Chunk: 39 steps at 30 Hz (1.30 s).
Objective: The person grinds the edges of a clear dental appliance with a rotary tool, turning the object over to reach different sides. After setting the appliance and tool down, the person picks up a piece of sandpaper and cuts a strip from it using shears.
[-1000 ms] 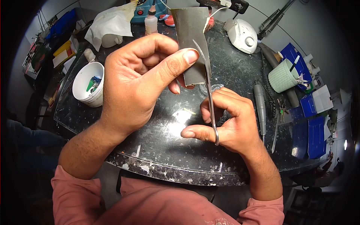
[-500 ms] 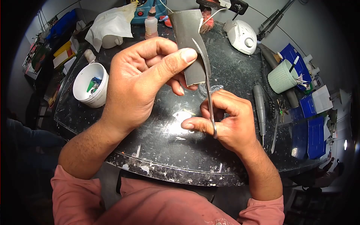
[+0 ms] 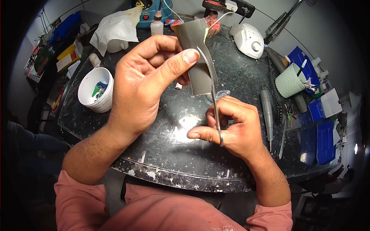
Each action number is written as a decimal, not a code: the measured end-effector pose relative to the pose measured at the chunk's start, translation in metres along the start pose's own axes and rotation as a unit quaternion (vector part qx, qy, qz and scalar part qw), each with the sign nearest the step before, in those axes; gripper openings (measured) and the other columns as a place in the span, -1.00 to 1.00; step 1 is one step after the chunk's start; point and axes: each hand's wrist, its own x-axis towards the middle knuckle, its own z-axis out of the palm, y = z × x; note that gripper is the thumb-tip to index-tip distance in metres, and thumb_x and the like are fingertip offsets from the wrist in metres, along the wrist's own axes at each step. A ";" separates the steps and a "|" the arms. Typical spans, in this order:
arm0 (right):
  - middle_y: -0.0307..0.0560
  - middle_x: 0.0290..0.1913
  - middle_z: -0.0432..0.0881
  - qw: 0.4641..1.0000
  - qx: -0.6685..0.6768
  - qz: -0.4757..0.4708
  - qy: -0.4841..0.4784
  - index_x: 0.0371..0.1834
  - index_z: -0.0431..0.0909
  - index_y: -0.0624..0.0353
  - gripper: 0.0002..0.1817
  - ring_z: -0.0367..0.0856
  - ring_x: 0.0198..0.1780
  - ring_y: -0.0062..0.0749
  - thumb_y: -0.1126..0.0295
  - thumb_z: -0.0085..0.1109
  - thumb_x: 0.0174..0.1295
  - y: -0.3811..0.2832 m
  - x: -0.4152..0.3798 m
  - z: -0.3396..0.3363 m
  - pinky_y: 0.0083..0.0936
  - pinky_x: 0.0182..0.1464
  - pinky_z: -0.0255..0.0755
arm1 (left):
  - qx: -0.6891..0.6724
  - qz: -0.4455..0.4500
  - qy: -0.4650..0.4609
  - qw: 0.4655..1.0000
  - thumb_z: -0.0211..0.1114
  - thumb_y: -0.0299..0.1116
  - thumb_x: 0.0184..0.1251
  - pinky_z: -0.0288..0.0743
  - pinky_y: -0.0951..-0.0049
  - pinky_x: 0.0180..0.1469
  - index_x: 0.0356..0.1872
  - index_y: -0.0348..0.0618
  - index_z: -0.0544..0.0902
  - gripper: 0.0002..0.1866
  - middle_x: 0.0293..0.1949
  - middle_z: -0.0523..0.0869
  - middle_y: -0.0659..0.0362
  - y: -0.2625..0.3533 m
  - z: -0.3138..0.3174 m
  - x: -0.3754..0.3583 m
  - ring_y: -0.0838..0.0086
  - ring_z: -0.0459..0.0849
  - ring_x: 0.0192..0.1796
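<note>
My left hand pinches a curled dark grey sheet between thumb and fingers, above the middle of the table. The sheet looks like sandpaper and has a ragged pale edge at its upper right. In my right hand, lower and to the right, is a pair of slim metal scissors. Thumb and fingers are at the handle end. The curved blade tip lies over the sheet's right part, close to my left thumb. The second blade is mostly hidden, so how far the scissors are spread cannot be made out.
A white bucket stands on the dark worktable at left. Right of my hands lie a rotary handpiece and a green woven cup of tools. A white machine, a small bottle and a blue device stand behind.
The sheet's top edge is tilted differently and its lower end hangs slightly lower. My left fingers beneath have curled in. The scissors keep nearly the same place against the sheet.
</note>
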 end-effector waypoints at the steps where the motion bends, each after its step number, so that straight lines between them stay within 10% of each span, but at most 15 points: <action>1: -0.26 -0.71 0.37 1.000 -0.011 0.001 -0.002 -0.73 0.43 0.15 -0.49 0.34 -0.63 -0.49 0.08 0.63 -0.23 0.000 0.000 0.000 -0.52 -0.53 0.26 | -0.001 0.000 0.005 1.000 0.27 -0.41 0.36 0.46 0.64 -0.26 -0.11 -0.27 0.58 -0.82 -0.28 0.72 0.18 0.001 0.000 -0.001 0.68 0.64 -0.31; 39: -0.28 -0.72 0.38 0.998 0.042 0.033 0.018 -0.70 0.50 0.17 -0.56 0.35 -0.65 -0.57 0.15 0.61 -0.16 -0.002 -0.003 0.006 -0.55 -0.60 0.21 | -0.141 -0.037 -0.004 0.989 0.27 -0.44 0.37 0.54 0.57 -0.23 -0.17 -0.23 0.55 -0.87 -0.29 0.73 0.15 0.001 0.002 -0.001 0.59 0.68 -0.31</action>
